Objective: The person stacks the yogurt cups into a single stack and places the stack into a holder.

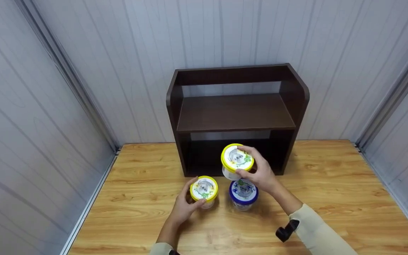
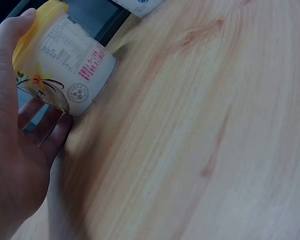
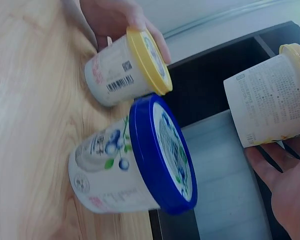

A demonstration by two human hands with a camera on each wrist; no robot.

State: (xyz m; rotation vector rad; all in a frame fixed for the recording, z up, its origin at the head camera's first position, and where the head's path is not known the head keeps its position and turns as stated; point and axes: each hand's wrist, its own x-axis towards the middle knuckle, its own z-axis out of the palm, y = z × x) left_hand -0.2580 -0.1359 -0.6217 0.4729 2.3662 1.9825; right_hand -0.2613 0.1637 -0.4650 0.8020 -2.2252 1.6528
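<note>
Left hand (image 1: 183, 208) grips 1 yellow-lidded tub (image 1: 204, 188); right hand (image 1: 261, 173) holds another tub (image 1: 234, 162), raised.

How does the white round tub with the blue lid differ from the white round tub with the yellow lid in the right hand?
The blue-lidded white tub stands on the wooden table; the raised yellow-lidded white tub is gripped above it by the right hand.

The blue-lidded white tub's side facing the right wrist camera shows a blueberry print; the raised yellow-lidded white tub's shows mainly small text.

Both are round and have lids on.
</note>
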